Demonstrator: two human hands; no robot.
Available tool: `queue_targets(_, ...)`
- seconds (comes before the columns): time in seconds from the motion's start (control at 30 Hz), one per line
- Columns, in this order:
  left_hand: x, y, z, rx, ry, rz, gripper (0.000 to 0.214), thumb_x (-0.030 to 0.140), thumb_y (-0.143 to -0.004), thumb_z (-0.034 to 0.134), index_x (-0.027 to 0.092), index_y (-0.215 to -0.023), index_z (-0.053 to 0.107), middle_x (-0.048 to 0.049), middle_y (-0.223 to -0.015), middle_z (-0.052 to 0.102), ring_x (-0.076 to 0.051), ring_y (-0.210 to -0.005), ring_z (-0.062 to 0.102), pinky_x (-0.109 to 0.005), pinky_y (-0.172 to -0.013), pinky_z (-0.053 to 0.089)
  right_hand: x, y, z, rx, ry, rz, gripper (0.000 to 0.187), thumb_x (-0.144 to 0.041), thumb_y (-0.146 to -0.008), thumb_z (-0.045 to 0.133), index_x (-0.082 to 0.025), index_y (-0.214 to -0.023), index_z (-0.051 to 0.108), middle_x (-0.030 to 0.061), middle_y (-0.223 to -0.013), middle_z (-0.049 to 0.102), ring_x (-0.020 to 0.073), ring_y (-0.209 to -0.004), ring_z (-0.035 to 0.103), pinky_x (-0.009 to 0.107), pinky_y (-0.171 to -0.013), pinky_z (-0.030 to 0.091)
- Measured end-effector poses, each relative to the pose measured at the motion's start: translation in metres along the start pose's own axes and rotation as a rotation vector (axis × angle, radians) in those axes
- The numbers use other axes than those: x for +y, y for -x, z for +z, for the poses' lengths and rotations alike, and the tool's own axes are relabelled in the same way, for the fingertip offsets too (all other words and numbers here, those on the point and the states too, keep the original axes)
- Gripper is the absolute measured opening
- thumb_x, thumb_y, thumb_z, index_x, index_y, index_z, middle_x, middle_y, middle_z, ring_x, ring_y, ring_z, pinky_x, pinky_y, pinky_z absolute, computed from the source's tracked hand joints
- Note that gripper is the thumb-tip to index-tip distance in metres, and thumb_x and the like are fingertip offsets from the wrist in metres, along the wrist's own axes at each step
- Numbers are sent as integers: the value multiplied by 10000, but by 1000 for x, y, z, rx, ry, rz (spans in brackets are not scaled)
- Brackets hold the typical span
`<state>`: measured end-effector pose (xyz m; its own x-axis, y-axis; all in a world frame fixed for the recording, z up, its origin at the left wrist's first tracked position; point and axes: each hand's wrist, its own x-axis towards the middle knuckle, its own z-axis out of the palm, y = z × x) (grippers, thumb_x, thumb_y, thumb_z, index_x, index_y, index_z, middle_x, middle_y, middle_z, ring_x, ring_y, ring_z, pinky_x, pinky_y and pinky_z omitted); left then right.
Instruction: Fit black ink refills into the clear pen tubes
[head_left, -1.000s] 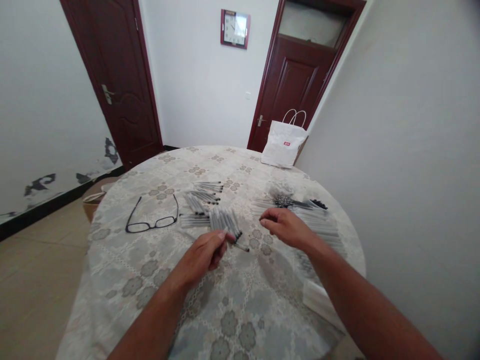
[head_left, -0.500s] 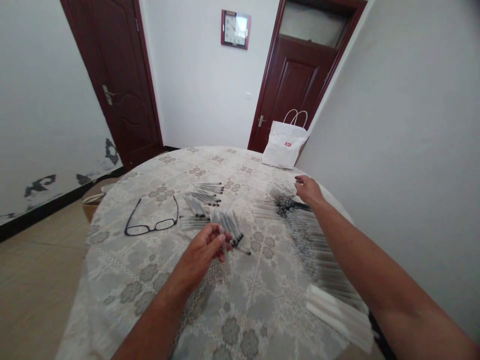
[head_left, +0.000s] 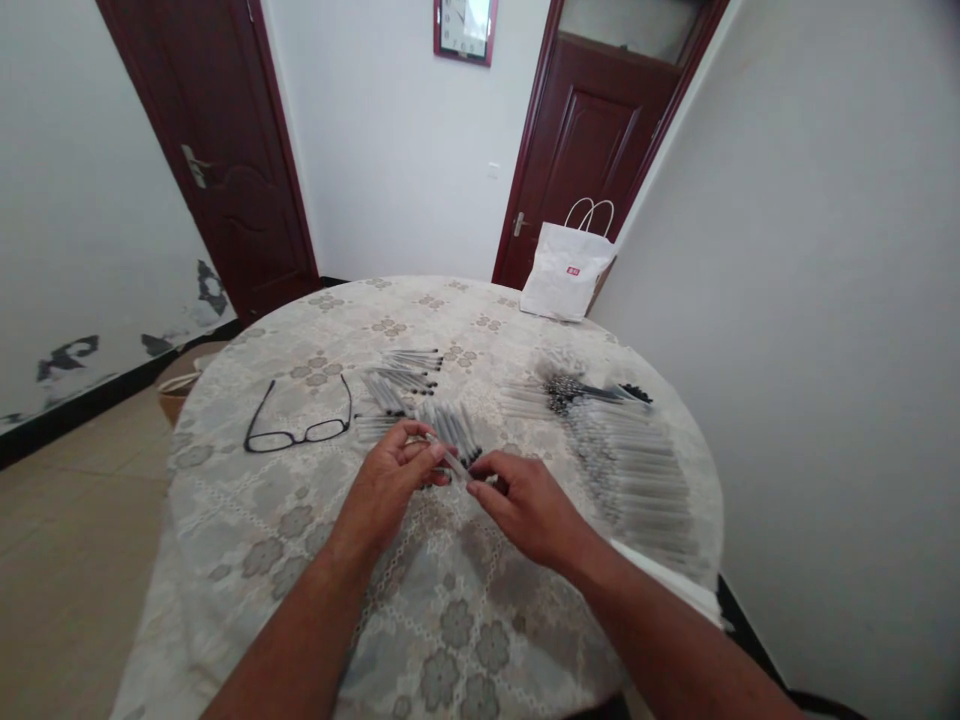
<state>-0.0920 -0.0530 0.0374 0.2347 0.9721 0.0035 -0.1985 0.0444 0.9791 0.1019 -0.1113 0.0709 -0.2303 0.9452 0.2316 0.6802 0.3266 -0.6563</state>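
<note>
My left hand [head_left: 390, 480] and my right hand [head_left: 525, 505] meet over the middle of the round table [head_left: 247, 520]. Both pinch the same clear pen barrel [head_left: 452, 463], the left at its far end, the right at its near end. Just beyond the hands lie small bundles of finished pens [head_left: 450, 425] with black tips. To the right a long heap of clear pen tubes [head_left: 637, 470] runs toward the table's edge, with a cluster of small black pen parts [head_left: 570, 392] at its far end.
Black-framed glasses [head_left: 300, 425] lie open on the left of the patterned tablecloth. A white paper bag [head_left: 564, 270] stands at the table's far edge. A white wall runs close along the right. Two dark red doors and a wall clock stand behind.
My right hand came back from the black parts at the far right and joined the left hand on the pen barrel. The camera tilted slightly downward.
</note>
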Motion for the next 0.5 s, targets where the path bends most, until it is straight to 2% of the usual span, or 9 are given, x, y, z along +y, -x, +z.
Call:
queue_targets(0.13,2,1,-1,1,-55,-4,369,494,-810,733,180,-966,618,-106,-959,771,-265,-891,738,-376,-741,589,5,-3,-1,-55,104,11,114,-240,-923,617,-220,-985,711,36,-934,745,179,-844,662,270,-770,437)
queue_targets(0.3,2,1,1,-50,-269,23,322,481,-835,698,161,-855,722,-95,-827,761,-238,-773,714,-329,-665,556,15,-6,-26,-232,361,30,130,-236,-924,595,-203,-951,718,60,-902,735,189,-823,650,267,-728,404)
queue_targets(0.4,2,-1,0,-38,-307,40,307,475,-841,682,171,-827,728,-79,-801,754,-217,-728,693,-316,-644,543,31,-11,-41,-278,547,69,157,-235,-926,583,-203,-967,731,80,-967,727,201,-889,658,268,-760,413)
queue_targets(0.5,2,-2,-3,15,-300,40,304,472,-836,684,170,-832,719,-79,-805,751,-218,-736,692,-313,-636,545,56,-24,-52,-248,739,163,218,-245,-958,541,-199,-1060,728,108,-1061,700,211,-958,668,271,-794,437)
